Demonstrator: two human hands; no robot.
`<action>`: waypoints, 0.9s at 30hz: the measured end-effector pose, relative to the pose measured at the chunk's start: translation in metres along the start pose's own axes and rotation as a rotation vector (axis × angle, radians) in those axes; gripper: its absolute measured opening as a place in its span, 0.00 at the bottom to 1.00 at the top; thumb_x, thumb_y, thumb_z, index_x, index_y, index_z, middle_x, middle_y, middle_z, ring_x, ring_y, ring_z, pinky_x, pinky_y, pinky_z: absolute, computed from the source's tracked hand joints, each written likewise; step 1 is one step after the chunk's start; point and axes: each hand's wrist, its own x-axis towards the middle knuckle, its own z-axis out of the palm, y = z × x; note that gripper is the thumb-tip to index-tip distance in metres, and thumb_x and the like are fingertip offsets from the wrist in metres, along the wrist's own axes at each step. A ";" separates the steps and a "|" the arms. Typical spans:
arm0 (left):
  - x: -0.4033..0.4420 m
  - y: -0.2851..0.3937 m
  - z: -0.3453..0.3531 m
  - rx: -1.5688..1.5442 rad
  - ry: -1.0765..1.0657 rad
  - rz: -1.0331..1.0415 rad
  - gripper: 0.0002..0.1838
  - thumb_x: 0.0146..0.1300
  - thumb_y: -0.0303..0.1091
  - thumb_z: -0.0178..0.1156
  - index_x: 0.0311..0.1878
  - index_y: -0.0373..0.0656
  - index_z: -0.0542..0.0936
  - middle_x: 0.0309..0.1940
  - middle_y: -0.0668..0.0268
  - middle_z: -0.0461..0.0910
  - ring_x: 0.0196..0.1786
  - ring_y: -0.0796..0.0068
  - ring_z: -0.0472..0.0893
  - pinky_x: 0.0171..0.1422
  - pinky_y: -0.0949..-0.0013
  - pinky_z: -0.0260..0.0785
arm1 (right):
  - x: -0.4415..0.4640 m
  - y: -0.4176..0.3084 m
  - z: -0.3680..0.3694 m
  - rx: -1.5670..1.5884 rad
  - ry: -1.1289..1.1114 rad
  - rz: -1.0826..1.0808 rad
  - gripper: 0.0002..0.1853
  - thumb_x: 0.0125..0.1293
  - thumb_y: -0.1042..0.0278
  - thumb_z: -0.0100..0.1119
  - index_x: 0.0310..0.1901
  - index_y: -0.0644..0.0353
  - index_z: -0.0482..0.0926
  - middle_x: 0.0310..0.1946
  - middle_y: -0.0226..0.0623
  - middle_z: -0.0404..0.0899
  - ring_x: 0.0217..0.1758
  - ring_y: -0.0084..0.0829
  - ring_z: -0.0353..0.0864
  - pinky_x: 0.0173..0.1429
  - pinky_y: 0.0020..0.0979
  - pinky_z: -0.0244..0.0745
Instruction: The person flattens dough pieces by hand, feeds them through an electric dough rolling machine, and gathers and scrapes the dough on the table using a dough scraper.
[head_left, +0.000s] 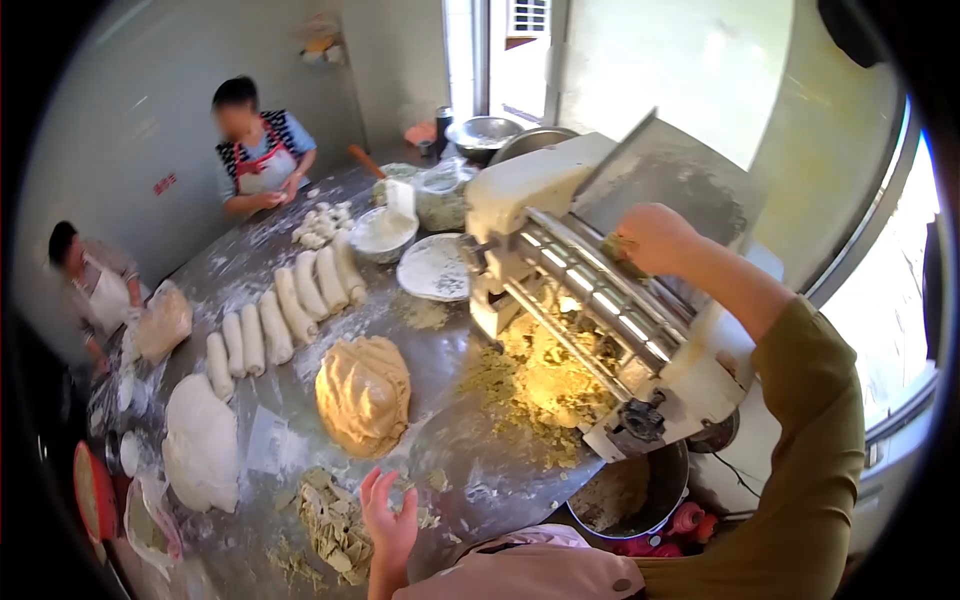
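Observation:
My left hand (390,525) is open, fingers spread, beside a rough greenish dough lump (335,525) on the metal table (440,455). Over the rollers of the dough sheeter (600,295), my right hand (655,238) is closed with curled fingers; a bit of greenish dough (622,255) shows under it. Crumbly yellow-green dough (545,375) lies in a heap below the rollers and spills onto the table. A large smooth tan dough mound (365,395) rests left of the machine.
White dough rolls (275,328) lie in a row, with a white dough slab (200,445) nearer. Flour fills a bowl (385,240) beside a floured plate (435,268). A pot (640,490) stands below the sheeter. Two people (262,160) work along the far side.

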 end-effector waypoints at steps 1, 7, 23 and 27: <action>0.004 0.003 0.000 0.043 -0.009 0.073 0.21 0.51 0.28 0.67 0.51 0.41 0.78 0.56 0.50 0.71 0.60 0.51 0.71 0.62 0.57 0.65 | 0.001 0.001 -0.001 -0.045 -0.038 -0.053 0.12 0.60 0.60 0.55 0.28 0.59 0.82 0.28 0.46 0.81 0.35 0.48 0.81 0.41 0.44 0.76; 0.003 -0.003 -0.026 0.158 0.113 0.109 0.22 0.54 0.34 0.69 0.53 0.44 0.77 0.57 0.51 0.72 0.61 0.53 0.72 0.62 0.58 0.66 | 0.012 0.025 0.023 0.129 0.273 -0.096 0.09 0.53 0.66 0.59 0.31 0.63 0.75 0.30 0.52 0.76 0.34 0.53 0.76 0.38 0.47 0.69; -0.011 -0.006 -0.031 -0.001 0.066 -0.107 0.21 0.58 0.38 0.67 0.54 0.48 0.77 0.60 0.56 0.70 0.52 0.62 0.77 0.33 0.69 0.74 | 0.033 0.031 0.012 -0.189 0.014 -0.045 0.17 0.62 0.55 0.54 0.30 0.62 0.83 0.30 0.49 0.81 0.33 0.48 0.80 0.41 0.45 0.74; -0.017 -0.003 -0.033 -0.101 0.045 -0.118 0.21 0.57 0.38 0.67 0.55 0.48 0.77 0.61 0.56 0.69 0.52 0.63 0.77 0.34 0.70 0.74 | 0.036 0.032 0.009 -0.088 -0.098 0.001 0.19 0.65 0.53 0.49 0.34 0.61 0.83 0.32 0.46 0.82 0.35 0.49 0.80 0.41 0.46 0.73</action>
